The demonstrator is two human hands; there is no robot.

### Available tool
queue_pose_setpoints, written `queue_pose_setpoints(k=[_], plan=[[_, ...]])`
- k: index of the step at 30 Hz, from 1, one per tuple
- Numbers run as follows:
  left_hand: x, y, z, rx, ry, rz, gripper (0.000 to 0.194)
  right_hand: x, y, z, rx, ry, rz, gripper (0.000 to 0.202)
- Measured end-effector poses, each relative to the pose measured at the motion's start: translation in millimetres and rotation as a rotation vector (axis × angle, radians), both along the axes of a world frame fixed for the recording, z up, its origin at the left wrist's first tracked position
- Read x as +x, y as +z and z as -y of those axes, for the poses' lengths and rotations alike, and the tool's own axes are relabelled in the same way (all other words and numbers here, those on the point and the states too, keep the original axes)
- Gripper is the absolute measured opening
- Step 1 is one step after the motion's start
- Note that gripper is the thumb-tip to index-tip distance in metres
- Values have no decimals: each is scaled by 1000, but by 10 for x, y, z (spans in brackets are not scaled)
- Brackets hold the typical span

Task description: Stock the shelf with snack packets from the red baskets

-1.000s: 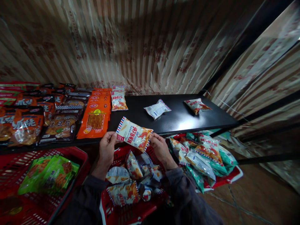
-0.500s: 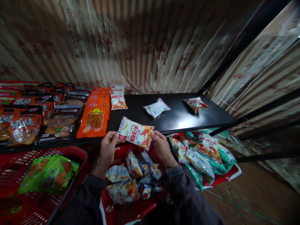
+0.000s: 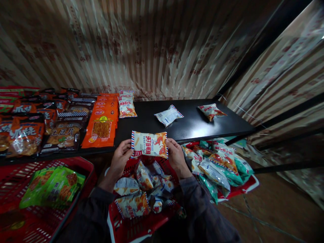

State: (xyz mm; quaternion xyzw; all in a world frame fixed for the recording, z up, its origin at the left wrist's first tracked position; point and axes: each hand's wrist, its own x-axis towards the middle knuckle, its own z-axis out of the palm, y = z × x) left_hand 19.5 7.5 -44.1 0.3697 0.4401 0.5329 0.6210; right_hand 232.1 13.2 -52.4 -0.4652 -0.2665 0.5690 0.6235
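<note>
A white snack bag with red lettering and a shrimp picture (image 3: 149, 144) is held level between both hands, above a red basket and in front of the shelf edge. My left hand (image 3: 120, 160) pinches its left end, and my right hand (image 3: 176, 156) grips its right end. Beneath them, the red basket (image 3: 134, 231) holds several similar bags (image 3: 133, 205). On the black shelf (image 3: 145, 119), one such bag (image 3: 127, 104) lies beside the orange packs, a silvery one (image 3: 168, 115) lies back side up, and another (image 3: 211, 111) rests farther right.
Orange packs (image 3: 100, 126), brown packs (image 3: 62, 135) and black-orange packs (image 3: 26, 135) line the shelf's left side. Green packs (image 3: 53, 187) lie in a left basket (image 3: 88, 168). A right basket (image 3: 253, 185) holds white and teal bags. Striped sheeting (image 3: 157, 50) hangs behind.
The held bag has turned from a rightward-down tilt to nearly level. Its left end has lowered, and my left hand has shifted slightly right.
</note>
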Motion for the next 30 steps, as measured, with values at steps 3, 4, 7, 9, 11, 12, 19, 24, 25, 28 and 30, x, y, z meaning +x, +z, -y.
queue_pose_setpoints(k=[3, 4, 7, 9, 11, 12, 19, 24, 25, 28, 30], plan=[[-3, -16, 2, 9, -7, -12, 33, -3, 1, 3, -3, 0, 7, 31], [-5, -24, 2, 16, -9, -12, 31, -4, 1, 4, -3, 3, 3, 31], [-10, -39, 1, 18, -1, -10, 29, -12, -2, 5, 0, 6, -13, 30], [-10, -35, 1, 2, 7, -9, 31, -18, -4, 5, 1, 4, -25, 29], [-5, -17, 4, -19, 4, -2, 34, -23, -6, 2, 0, -2, -31, 29], [-1, -6, 6, -30, 0, 1, 36, -23, -6, 0, -2, -5, -29, 29], [4, 13, 25, -47, -64, -53, 39, -27, 4, -12, -27, -53, 12, 32], [-10, -3, 16, -14, -23, -69, 37, -38, 2, -2, -13, -34, 5, 30], [-14, -8, 10, -12, -7, -68, 37, -37, -4, 0, -9, -21, 11, 30], [-30, -30, -14, -16, 36, -70, 38, -36, -21, 4, -3, 12, 32, 30], [-40, -41, -27, -17, 65, -67, 39, -41, -24, 3, -1, 14, 34, 31]])
